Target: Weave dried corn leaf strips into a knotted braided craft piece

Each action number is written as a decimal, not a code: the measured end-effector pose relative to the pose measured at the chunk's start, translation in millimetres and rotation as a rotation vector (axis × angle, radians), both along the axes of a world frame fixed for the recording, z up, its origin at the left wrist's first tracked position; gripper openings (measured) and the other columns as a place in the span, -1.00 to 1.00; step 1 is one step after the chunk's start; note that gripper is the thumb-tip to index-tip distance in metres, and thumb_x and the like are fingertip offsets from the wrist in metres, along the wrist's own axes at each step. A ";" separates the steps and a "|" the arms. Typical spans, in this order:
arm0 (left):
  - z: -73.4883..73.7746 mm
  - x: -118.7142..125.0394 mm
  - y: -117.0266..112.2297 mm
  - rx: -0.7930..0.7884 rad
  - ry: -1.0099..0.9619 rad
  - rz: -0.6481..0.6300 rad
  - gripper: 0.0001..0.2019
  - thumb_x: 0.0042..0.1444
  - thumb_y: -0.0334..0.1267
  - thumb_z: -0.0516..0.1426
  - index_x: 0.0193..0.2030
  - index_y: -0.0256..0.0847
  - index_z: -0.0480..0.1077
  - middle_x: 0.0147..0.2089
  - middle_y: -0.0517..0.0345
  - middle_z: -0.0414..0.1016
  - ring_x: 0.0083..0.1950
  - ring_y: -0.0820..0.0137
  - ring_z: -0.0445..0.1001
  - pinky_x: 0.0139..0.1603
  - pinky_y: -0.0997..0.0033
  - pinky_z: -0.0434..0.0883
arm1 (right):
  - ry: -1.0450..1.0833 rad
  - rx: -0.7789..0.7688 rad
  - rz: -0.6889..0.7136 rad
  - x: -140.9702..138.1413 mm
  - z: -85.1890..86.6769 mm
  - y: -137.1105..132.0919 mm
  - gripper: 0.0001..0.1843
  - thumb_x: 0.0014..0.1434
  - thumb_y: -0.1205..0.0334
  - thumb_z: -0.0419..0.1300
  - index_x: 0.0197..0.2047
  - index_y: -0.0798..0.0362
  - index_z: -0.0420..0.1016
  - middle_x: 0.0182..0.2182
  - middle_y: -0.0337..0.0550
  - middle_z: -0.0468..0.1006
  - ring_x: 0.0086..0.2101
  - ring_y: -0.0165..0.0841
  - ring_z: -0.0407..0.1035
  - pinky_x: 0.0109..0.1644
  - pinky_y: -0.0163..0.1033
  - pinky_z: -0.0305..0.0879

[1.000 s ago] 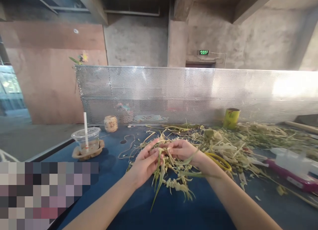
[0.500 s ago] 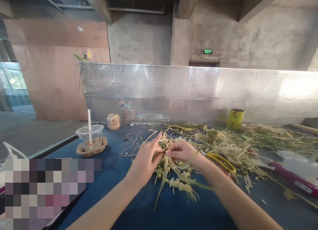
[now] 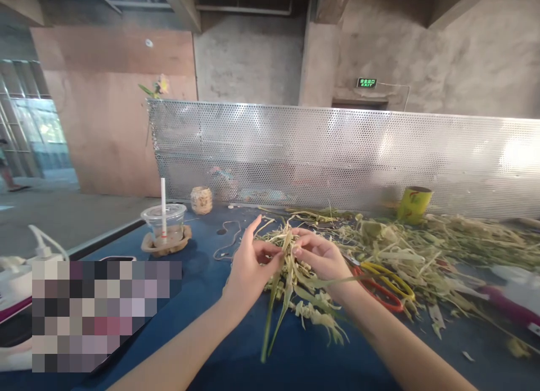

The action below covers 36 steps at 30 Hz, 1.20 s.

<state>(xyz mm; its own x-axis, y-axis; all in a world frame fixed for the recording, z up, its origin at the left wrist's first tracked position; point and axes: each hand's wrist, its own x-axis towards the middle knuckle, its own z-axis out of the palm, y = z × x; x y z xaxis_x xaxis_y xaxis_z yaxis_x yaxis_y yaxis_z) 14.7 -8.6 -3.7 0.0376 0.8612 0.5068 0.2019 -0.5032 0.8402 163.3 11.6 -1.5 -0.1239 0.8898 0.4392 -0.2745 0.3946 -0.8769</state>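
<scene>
My left hand pinches long, pale green dried leaf strips between thumb and fingers, with one finger pointing up. From the other side, my right hand grips the upper part of the same strips with thumb and fingertips. The strips stand roughly upright, their narrow green ends hanging toward me. Behind and below them, a tangle of curled leaf pieces lies on the blue tabletop. Scissors with red and yellow handles rest beside my right wrist, their blades mostly hidden.
A heap of dried leaves spreads across the right side, near a yellow-green can. At left are a lidded plastic cup with a straw in a cardboard holder, a small pale jar and string. A perforated metal panel stands behind.
My hands have moved slightly apart and now hold the leaf strips more upright between them. The view has turned a little left, and more of the scissors shows.
</scene>
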 end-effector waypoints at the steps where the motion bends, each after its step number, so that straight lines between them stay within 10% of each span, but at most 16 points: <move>1: 0.4 0.9 -1.4 -0.008 -0.025 -0.005 -0.24 -0.04 -0.25 0.17 0.26 -0.14 -0.14 -0.40 0.17 0.48 -0.38 0.37 0.44 -0.32 0.34 0.40 | -0.005 -0.016 0.010 -2.8 -2.3 0.3 -0.85 -0.28 0.23 0.38 -0.60 0.06 0.50 -0.24 -0.14 0.46 -0.22 -0.34 0.35 -0.15 -0.26 0.27; 10: 2.6 11.9 -14.0 -0.069 -0.186 -0.097 -0.21 -0.03 -0.23 0.18 0.26 -0.17 -0.20 -0.46 0.18 0.47 -0.47 0.41 0.43 -0.41 0.39 0.41 | 0.115 -0.133 -0.021 -8.4 -3.3 -7.1 -0.78 -0.23 0.18 0.36 -0.57 0.09 0.41 -0.56 -0.27 0.52 -0.61 -0.57 0.27 -0.47 -0.42 0.25; 31: -9.8 14.4 -10.8 0.192 0.138 -0.026 -0.30 0.00 -0.42 0.08 0.26 -0.25 -0.17 -0.43 0.24 0.42 -0.38 0.44 0.39 -0.22 0.32 0.36 | 0.012 -0.126 -0.019 0.6 1.1 -6.1 -0.65 -0.16 0.20 0.32 -0.26 0.07 0.39 -0.51 -0.22 0.55 -0.47 -0.43 0.42 -0.39 -0.35 0.30; 36: -8.9 12.1 -5.5 0.032 0.104 -0.132 -0.19 -0.04 -0.36 0.13 0.28 -0.24 -0.28 -0.35 0.17 0.46 -0.30 0.37 0.42 -0.30 0.33 0.35 | -0.027 -0.137 -0.067 7.3 3.2 0.1 -0.81 -0.18 0.20 0.33 -0.51 0.12 0.46 -0.55 -0.23 0.52 -0.54 -0.49 0.35 -0.45 -0.39 0.25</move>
<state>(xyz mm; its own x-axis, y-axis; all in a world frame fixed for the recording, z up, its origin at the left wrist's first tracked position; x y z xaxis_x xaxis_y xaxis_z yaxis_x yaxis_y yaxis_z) 26.8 -14.1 -12.6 0.2027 0.8288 0.5216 0.2176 -0.5574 0.8012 170.6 11.7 1.7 -0.0720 0.9479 0.3103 -0.2271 0.2873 -0.9305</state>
